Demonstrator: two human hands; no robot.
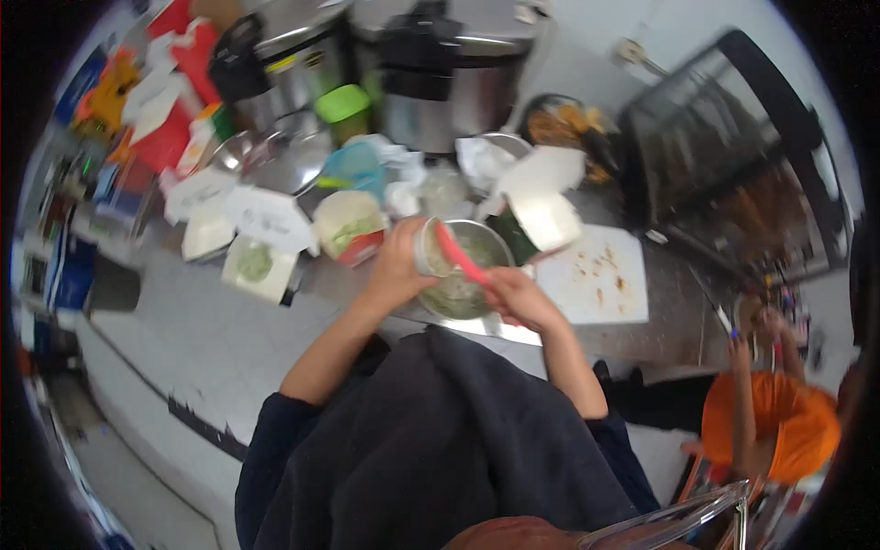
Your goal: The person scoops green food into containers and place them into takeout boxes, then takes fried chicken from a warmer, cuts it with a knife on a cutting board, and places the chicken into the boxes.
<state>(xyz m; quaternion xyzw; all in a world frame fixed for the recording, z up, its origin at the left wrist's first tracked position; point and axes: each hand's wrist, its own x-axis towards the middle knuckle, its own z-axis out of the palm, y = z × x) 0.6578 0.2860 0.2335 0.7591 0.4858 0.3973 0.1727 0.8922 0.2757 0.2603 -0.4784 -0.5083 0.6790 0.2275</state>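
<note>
My left hand (pixel 392 268) grips a small pale cup (pixel 425 256), tilted over a metal bowl (pixel 507 242). In my right hand (pixel 519 299) is a red spoon or spatula (pixel 462 256), its head at the mouth of the cup. A pale green food mixture (pixel 481 239) lies in the bowl; blur hides its detail. Left of my left hand stands an open paper carton (pixel 335 207) with green food in it. To the right of the bowl, another open carton (pixel 546 218) has its lid flaps folded back.
More open cartons (pixel 206 230) stand left, one holding a green mound (pixel 255 262). Behind are a teal jug (pixel 357 168) and large steel cookers (pixel 474 103). At right are a crumb-strewn white board (pixel 595 306), a glass display case (pixel 708 130) and a person in orange (pixel 749 419) holding a knife.
</note>
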